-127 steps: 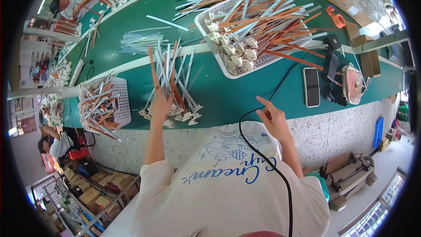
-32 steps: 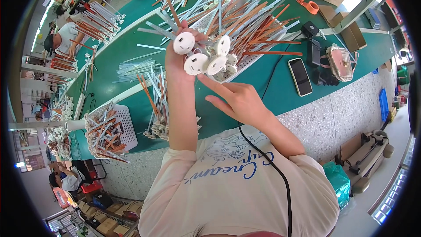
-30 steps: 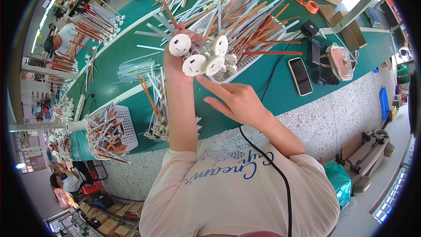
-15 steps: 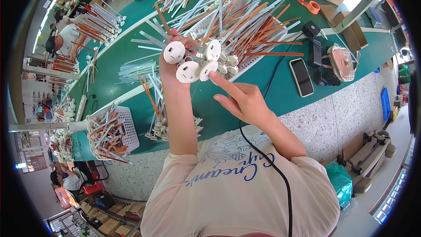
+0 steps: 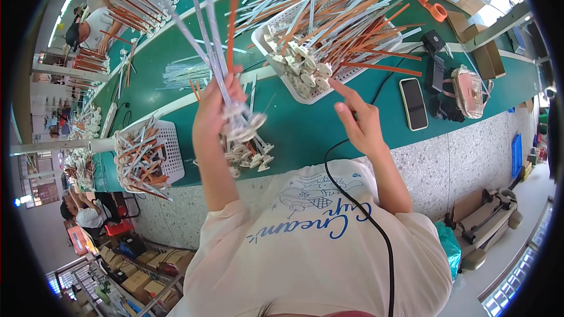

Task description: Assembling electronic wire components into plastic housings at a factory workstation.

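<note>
My left hand [image 5: 218,108] is closed around a bundle of long clear and orange-brown strips [image 5: 216,53] with white round caps [image 5: 241,124] at the lower ends, blurred by motion. This bundle is above a pile of similar capped strips [image 5: 254,155] at the table's near edge, which it partly hides. My right hand [image 5: 365,123] holds nothing, its index finger and thumb stretched apart and the other fingers curled. Its index fingertip is at the near side of a white basket [image 5: 309,101] filled with more capped strips [image 5: 352,35], whose caps face me.
Loose clear strips [image 5: 185,75] lie on the green table [image 5: 294,141]. Another perforated basket [image 5: 172,149] of strips stands at left. A phone [image 5: 413,104], pink bag [image 5: 461,94] and orange tape dispenser [image 5: 433,9] are at right. A black cable [image 5: 358,211] crosses my shirt. Co-workers sit beyond.
My left hand has moved left and down with its bundle, away from the basket and over the near pile. My right index finger has come away from the held caps.
</note>
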Demonstrator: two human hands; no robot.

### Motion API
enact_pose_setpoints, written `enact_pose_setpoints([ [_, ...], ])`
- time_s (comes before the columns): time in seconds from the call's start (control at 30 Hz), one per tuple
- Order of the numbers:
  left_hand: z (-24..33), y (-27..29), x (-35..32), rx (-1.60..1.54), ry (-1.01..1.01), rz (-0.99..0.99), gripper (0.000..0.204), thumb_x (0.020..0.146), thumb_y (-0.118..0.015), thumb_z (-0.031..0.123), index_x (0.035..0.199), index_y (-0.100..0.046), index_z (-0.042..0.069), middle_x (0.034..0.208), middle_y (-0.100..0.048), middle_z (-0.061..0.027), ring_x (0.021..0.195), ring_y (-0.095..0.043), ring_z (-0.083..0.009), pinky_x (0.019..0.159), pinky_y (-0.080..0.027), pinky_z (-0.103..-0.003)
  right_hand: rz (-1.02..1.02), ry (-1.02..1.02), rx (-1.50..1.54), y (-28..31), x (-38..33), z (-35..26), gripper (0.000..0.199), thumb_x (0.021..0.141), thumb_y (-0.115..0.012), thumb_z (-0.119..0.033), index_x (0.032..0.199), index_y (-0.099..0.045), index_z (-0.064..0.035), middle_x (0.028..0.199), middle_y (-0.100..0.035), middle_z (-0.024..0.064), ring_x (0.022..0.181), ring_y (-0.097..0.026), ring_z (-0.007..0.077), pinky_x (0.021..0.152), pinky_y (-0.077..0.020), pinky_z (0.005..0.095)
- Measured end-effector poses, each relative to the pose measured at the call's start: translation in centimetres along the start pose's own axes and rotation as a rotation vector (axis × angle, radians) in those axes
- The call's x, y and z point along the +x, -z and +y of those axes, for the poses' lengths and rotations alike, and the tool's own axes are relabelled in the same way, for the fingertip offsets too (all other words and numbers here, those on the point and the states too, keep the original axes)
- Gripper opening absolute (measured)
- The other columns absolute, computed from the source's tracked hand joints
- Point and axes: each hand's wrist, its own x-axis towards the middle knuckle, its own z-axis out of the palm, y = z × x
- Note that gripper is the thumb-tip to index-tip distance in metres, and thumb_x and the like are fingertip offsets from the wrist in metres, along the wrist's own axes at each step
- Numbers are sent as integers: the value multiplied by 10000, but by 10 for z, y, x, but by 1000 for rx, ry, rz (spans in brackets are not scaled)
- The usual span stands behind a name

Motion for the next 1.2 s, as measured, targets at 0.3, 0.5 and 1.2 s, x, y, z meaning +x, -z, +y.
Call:
enact_pose_setpoints([
  [0.3,-93,158,-24,961,448,468,258,837,-416,183,1020,-439,3,753,-521,-91,647,-498,-213,611,-396,-313,-84,-286,-37,5,-43,41,286,872,-433,-145,1135,-496,-55,502,-285,-7,473,-254,61,431,-241,221],
  [0.5,-89,106,-9,1657,-189,681,450,771,-533,202,1157,-401,13,1066,-463,-163,929,-479,-352,746,-397,-419,-111,-301,-16,-2,-44,42,270,866,-444,-138,1113,-508,-50,500,-294,1,462,-259,67,425,-251,227],
  [1.2,-72,77,-42,1695,-453,656,167,706,-605,195,725,-617,30,826,-535,-126,738,-528,-283,652,-421,-386,-215,-268,-18,-28,-48,42,266,827,-493,-84,1089,-525,-59,480,-285,20,435,-259,89,417,-247,233],
])
